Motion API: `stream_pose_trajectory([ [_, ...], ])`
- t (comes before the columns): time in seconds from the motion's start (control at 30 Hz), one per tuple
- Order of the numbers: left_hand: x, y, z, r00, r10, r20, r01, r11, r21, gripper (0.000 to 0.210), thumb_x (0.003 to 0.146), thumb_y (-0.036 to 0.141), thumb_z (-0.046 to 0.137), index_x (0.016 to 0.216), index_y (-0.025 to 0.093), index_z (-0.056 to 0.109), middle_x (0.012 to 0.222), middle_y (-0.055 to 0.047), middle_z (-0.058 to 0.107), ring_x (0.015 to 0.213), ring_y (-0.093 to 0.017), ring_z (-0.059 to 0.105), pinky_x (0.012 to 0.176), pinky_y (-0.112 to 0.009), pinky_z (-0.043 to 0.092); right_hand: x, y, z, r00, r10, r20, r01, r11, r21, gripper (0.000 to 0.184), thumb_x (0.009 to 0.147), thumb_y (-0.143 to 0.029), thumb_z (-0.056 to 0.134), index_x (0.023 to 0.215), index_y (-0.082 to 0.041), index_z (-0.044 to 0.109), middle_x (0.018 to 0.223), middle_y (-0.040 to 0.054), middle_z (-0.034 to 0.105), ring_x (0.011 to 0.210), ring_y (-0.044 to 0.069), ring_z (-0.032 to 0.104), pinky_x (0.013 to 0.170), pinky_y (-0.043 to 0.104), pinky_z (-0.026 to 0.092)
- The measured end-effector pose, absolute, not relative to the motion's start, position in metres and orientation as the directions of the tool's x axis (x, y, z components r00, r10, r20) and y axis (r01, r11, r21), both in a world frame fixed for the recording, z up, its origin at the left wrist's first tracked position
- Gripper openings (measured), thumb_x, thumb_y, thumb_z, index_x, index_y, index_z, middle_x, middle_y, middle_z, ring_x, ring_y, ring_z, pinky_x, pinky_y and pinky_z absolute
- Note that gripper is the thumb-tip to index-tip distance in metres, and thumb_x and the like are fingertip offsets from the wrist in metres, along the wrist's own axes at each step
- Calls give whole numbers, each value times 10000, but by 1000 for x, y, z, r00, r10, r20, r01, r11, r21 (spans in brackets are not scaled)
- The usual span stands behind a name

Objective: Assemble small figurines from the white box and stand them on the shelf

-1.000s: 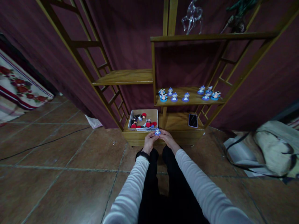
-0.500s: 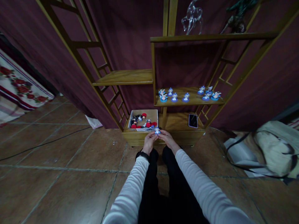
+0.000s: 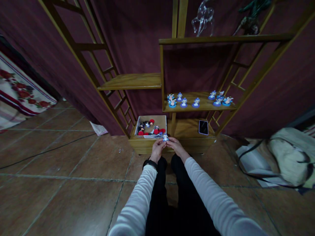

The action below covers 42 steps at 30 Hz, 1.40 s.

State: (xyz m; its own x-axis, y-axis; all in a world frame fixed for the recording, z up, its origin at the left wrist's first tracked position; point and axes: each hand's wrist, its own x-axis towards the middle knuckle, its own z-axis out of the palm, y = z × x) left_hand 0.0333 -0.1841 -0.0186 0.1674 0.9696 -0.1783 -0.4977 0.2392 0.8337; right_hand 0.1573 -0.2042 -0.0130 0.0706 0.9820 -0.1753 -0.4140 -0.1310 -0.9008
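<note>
A small white and purple figurine is held upright between my two hands, just in front of the shelf unit's low base. My left hand grips its left side and my right hand its right side, the fingers of both closed at its base. Right behind them a shallow cardboard box holds several figurines with red and black parts. On the shelf board above stand more small figurines in two groups, white and purple ones among blue-based ones.
A dark-screened phone or tablet lies on the lower board at right. Higher up stand a clear glass horse and a dark green sculpture. A pale bag rests on the floor at right; a black cable crosses the tiles at left.
Hardly anything differs. Both hands stay in the same place with the figurine between them, and the view has shifted very slightly.
</note>
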Motion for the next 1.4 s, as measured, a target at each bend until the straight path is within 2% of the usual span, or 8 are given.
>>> stream_pose_trajectory([
  [0.3,33,-186,-14,172,967,-186,-487,248,838,339,575,178,766,868,134,603,758,-30,662,671,-101,612,725,-253,458,158,-204,-14,57,980,-189,-385,-153,-910,396,580,-395,735,914,-207,635,919,36,664,811,155,627,809,339,475],
  [0.63,32,-187,-8,187,959,-213,-503,280,817,300,600,224,764,834,133,600,751,-31,657,663,-99,612,725,-258,471,157,-207,-7,83,979,-188,-374,-144,-916,401,578,-442,728,882,-198,633,804,20,661,726,133,613,760,315,480],
  [0.83,31,-187,-7,199,951,-237,-498,306,811,264,637,284,747,793,127,602,688,-25,641,632,-93,606,700,-245,477,158,-205,-11,101,978,-184,-342,-139,-930,394,562,-449,726,842,-192,622,727,-5,634,629,98,563,657,259,463],
  [1.03,31,-188,-6,214,939,-269,-505,342,792,266,670,325,724,774,124,583,714,-43,653,629,-89,612,666,-226,487,157,-203,-12,134,982,-136,-268,-96,-959,367,540,-455,725,753,-186,595,620,-38,583,510,72,468,534,224,391],
  [1.2,31,-188,-6,214,934,-287,-502,357,788,260,698,336,701,774,119,579,702,-55,653,636,-98,616,696,-248,497,156,-203,-10,170,981,-90,-212,-53,-976,330,575,-471,697,716,-196,581,582,-47,560,481,74,442,510,228,360],
  [1.4,32,-188,-9,235,939,-249,-471,334,816,247,666,296,729,764,109,600,709,-58,661,652,-109,624,694,-249,493,157,-202,-13,183,982,-51,-188,-16,-982,307,608,-483,666,687,-198,581,556,-44,551,473,83,442,511,234,358],
])
